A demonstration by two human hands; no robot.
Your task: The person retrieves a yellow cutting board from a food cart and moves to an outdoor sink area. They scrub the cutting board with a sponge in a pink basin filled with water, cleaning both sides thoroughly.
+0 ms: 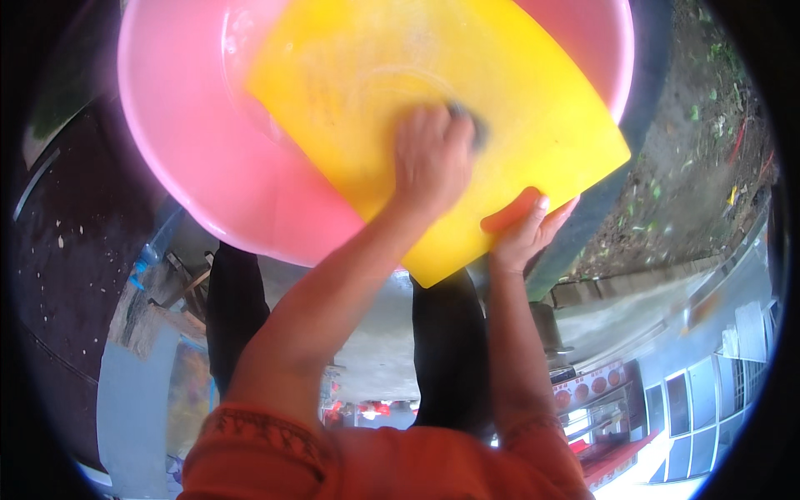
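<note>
A yellow plastic board [531, 119], which looks like a cutting board, lies tilted across a large pink plastic basin [187, 169]. My left hand [431, 153] presses on the middle of the board, its fingers closed around a small dark scrubber or pad [470, 125]. Motion blurs this hand and the pad, so the pad's exact kind is unclear. At the board's near right corner, by an oval handle slot, my right hand [528, 234] grips the edge, with the thumb upward and the other fingers partly hidden. Faint curved wet streaks show on the board.
Below the basin are my dark-trousered legs [447, 350]. A dark speckled panel [56, 250] stands at the left, near a blue plastic bottle [149, 255] and a wooden stool or frame [187, 287]. Soil with small plants [662, 187] lies at the right, and a windowed building [694, 406] beyond.
</note>
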